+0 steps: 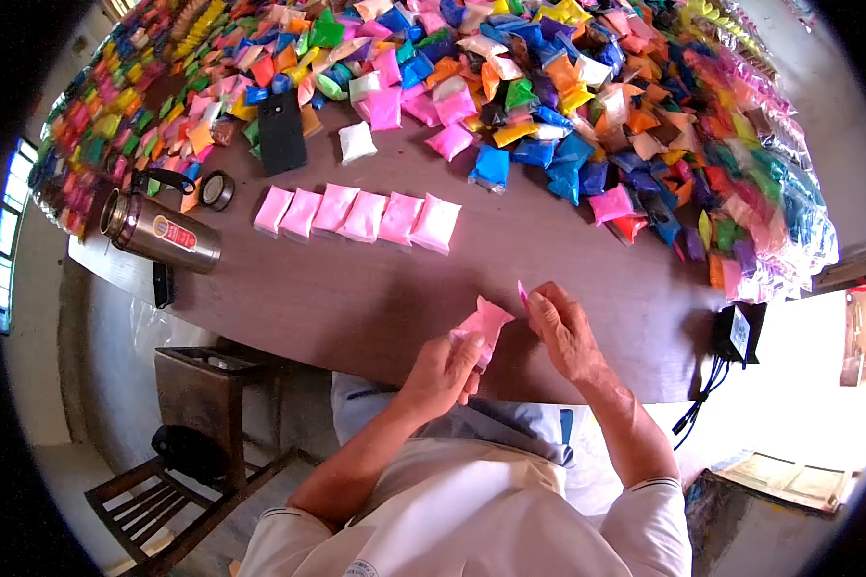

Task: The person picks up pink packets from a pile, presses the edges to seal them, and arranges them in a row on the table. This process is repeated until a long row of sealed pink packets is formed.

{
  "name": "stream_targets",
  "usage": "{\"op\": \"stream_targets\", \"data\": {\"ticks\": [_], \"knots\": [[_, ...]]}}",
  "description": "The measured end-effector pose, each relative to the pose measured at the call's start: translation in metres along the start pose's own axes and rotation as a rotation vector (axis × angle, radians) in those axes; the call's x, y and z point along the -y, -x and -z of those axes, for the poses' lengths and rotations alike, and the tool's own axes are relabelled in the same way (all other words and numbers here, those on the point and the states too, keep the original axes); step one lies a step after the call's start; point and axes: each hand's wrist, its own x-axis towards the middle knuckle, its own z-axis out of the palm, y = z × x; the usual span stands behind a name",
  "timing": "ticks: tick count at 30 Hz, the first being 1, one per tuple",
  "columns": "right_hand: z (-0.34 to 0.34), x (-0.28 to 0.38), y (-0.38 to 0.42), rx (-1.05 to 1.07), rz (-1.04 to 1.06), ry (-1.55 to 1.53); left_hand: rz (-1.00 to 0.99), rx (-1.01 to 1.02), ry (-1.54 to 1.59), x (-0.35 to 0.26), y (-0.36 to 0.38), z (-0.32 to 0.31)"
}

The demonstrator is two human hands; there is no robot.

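My left hand (443, 373) is closed around the lower part of a small pink packet (485, 319), over the table's near edge. The packet is tilted and its top end points away from me. Just to the right, my right hand (562, 325) pinches a thin pink piece (522, 294); too little of it shows to tell its kind. The two hands are apart. Beyond them on the brown table (356, 288), several pale pink packets (361, 216) lie side by side in a slanting row. A white packet (357, 142) lies behind that row.
Heaps of packets in many colours (548, 87) cover the table's far side and both ends. A black phone (281, 133) lies by the heap. At left, a metal flask (168, 231) lies near its cap (216, 190). A wooden chair (197, 413) stands left; a black box with cables (736, 332) sits right.
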Motion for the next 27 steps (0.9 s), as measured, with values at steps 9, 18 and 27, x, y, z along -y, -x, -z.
{"op": "stream_targets", "data": {"ticks": [9,18,27], "knots": [[-0.018,-0.003,0.014,-0.019,0.254,0.347,-0.024,-0.115,-0.213,-0.003,-0.002,-0.014],[-0.016,-0.002,-0.002,0.004,0.254,0.491,-0.102,-0.118,-0.282,-0.002,-0.010,-0.014],[0.001,-0.017,-0.027,-0.139,0.233,0.567,-0.020,-0.103,-0.218,-0.008,-0.005,-0.015]]}}
